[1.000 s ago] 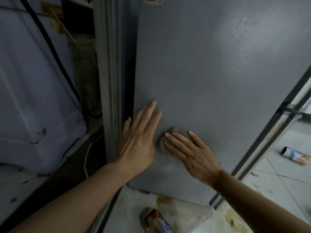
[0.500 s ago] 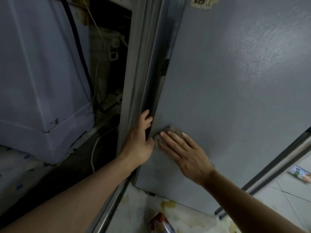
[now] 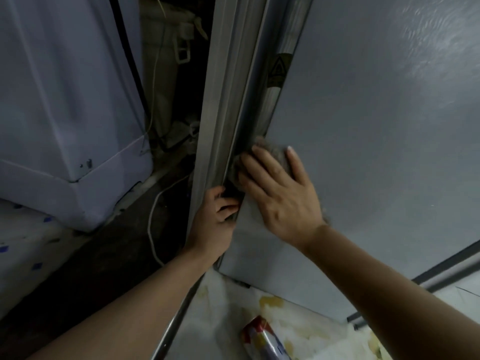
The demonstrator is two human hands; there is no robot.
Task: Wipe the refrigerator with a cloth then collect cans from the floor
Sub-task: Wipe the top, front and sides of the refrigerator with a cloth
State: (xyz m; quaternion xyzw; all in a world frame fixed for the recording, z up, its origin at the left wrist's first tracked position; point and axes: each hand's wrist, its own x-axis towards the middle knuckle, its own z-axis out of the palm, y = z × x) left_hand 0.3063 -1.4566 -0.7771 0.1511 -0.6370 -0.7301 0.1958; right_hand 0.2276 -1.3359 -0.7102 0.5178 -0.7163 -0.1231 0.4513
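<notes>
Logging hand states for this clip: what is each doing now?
Left hand: fingers curled round the refrigerator door edge.
Right hand: open, pressing the cloth.

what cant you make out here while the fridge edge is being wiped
Head view only:
- cloth: mostly hidden under the right hand.
- left hand: fingertips hidden, curled round the refrigerator door edge.
- can: cut off by the bottom edge; label too blurred to read.

Matt grey refrigerator (image 3: 376, 126), fuzzy cloth (image 3: 272, 154)

Below the refrigerator, a glossy printed can (image 3: 265, 339) lies on stained, smooth flooring (image 3: 223, 320).
</notes>
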